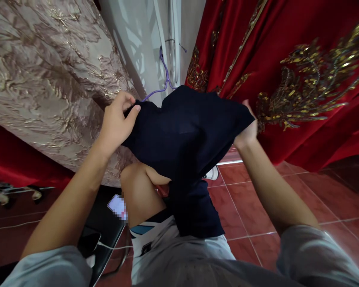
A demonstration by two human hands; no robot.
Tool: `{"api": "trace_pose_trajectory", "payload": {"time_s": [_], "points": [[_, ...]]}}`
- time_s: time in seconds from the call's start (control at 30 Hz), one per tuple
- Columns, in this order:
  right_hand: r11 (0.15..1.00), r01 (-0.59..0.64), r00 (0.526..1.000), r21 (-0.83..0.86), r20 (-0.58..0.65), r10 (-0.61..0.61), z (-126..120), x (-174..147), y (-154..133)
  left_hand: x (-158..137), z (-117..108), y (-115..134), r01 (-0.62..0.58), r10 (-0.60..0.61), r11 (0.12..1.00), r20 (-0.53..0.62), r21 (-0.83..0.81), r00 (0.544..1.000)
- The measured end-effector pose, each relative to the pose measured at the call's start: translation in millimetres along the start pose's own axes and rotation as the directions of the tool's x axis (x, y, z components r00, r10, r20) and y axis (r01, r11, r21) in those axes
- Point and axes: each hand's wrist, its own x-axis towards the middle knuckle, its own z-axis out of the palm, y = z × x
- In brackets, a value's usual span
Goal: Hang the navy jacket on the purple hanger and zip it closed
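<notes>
A dark navy cloth garment (179, 131) is stretched between my two hands above my lap, its lower part draped over my thigh. My left hand (119, 119) pinches its upper left edge between thumb and fingers. At the opposite side my right hand (247, 129) grips the right edge, with most of its fingers hidden behind the fabric. A purple hanger (166, 75) shows just beyond the garment's top edge, its hook up by a white metal post. Whether the hanger sits inside the cloth cannot be seen.
Cream floral fabric (54, 71) hangs at left, and red drapery with gold sequins (305, 87) at right. Beside my leg, a black seat (107, 223) bears a phone (91, 241) with a white cable and a lit, partly blurred item (117, 205). Red tiles (266, 199) cover the floor.
</notes>
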Motion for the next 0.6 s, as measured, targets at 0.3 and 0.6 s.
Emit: {"api": "trace_pose_trajectory", "payload": {"time_s": [0.3, 0.6], "points": [[0.987, -0.056, 0.983, 0.152, 0.184, 0.028, 6.0, 36.6, -59.3, 27.8, 23.7, -17.8, -0.017, 0.019, 0.999, -0.048, 0.033, 0.999], [0.987, 0.16, 0.801, 0.007, 0.584, -0.134, 57.7, -56.5, -26.7, -12.2, -1.9, 12.6, -0.143, 0.266, 0.863, 0.195, -0.484, 0.944]]}}
